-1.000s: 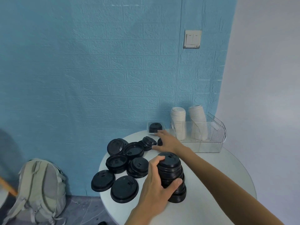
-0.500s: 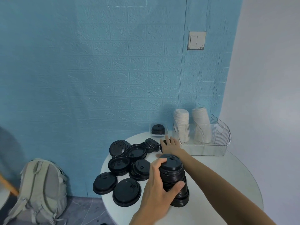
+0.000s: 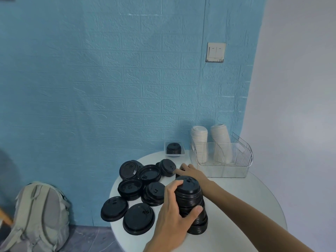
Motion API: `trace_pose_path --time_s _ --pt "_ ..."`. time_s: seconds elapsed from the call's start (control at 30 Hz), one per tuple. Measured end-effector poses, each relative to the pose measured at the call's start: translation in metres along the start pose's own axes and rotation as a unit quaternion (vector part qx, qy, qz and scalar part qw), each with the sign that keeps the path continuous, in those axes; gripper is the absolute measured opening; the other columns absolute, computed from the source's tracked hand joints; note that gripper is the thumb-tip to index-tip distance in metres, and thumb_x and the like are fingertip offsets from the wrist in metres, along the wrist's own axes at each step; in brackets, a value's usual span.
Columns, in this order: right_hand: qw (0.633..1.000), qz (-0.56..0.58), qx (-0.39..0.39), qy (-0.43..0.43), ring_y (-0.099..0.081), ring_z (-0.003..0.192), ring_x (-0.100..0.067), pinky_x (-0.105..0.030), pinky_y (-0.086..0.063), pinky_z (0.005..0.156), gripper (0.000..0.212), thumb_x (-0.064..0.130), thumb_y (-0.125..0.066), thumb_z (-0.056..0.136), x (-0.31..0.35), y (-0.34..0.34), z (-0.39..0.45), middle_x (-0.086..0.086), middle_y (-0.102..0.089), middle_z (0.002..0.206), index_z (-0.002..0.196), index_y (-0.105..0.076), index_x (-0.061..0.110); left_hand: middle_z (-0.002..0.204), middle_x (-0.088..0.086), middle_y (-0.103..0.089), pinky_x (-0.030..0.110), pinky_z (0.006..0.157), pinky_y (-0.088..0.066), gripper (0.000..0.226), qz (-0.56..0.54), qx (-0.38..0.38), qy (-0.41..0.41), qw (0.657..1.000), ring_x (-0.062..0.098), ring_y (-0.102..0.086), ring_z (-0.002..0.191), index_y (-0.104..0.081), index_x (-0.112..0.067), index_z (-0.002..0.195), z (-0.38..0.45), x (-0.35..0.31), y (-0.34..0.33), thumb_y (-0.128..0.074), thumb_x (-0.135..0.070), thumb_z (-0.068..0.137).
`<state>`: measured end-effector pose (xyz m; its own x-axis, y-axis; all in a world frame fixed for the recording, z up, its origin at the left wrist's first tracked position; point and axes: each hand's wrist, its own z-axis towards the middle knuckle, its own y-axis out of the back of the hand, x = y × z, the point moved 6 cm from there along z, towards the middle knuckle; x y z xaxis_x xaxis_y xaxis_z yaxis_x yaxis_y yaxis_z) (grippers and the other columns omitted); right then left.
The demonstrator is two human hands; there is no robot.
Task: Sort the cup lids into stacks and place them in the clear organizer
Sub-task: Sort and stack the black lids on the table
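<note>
Round white surface (image 3: 245, 206) carries everything. Clear organizer (image 3: 236, 160) with white cup stacks sits at its back right. Tall black lid stack (image 3: 192, 202) stands in front of the organizer, left hand (image 3: 174, 215) wrapped around it. Right hand (image 3: 190, 172) sits between stack and organizer, fingers flat, reaching toward the loose lids (image 3: 145, 182) to the stack's left.

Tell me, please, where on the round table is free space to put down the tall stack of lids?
Bare tabletop lies right of the tall stack, in front of the clear organizer, out to the table's right edge. A smaller bare strip lies between the small clear tray and the organizer. The left half is crowded with loose black lids, up to the left hand.
</note>
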<state>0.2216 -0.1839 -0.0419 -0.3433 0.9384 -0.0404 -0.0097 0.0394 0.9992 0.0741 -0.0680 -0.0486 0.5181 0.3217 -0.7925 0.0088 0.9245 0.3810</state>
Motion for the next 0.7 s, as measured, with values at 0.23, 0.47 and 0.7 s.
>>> trace_pose_path --time_s 0.23,0.47,0.7 --pt "0.999 0.025 0.013 0.040 -0.042 0.134 -0.028 -0.047 -0.041 0.108 0.068 0.041 -0.064 0.092 -0.025 -0.003 -0.040 -0.002 -0.042 0.149 0.153 -0.034 0.035 0.142 -0.029 -0.036 0.002 0.092 -0.037 0.075 -0.004 -0.004 -0.003 1.000 -0.009 -0.046 0.127 -0.018 -0.068 0.130 0.000 -0.001 -0.001 -0.069 -0.069 0.075" --pt "0.955 0.292 -0.040 -0.023 -0.058 0.121 -0.019 -0.040 -0.047 0.104 0.061 0.050 -0.069 0.080 -0.039 0.005 -0.068 0.002 -0.055 0.135 0.129 -0.038 0.028 0.141 -0.029 -0.038 0.000 0.090 -0.037 0.075 -0.004 -0.004 -0.001 1.000 -0.008 -0.048 0.126 -0.020 -0.066 0.131 0.000 0.000 -0.001 -0.070 -0.067 0.076" --pt "0.811 0.535 -0.219 -0.088 -0.073 0.087 -0.023 -0.039 -0.060 0.080 0.010 0.024 -0.079 0.085 -0.052 0.040 -0.107 0.000 -0.076 0.087 0.094 -0.075 0.024 0.139 -0.033 -0.036 0.002 0.090 -0.037 0.076 -0.002 -0.004 -0.003 1.000 -0.009 -0.047 0.126 -0.021 -0.063 0.134 0.000 0.002 -0.001 -0.069 -0.069 0.076"
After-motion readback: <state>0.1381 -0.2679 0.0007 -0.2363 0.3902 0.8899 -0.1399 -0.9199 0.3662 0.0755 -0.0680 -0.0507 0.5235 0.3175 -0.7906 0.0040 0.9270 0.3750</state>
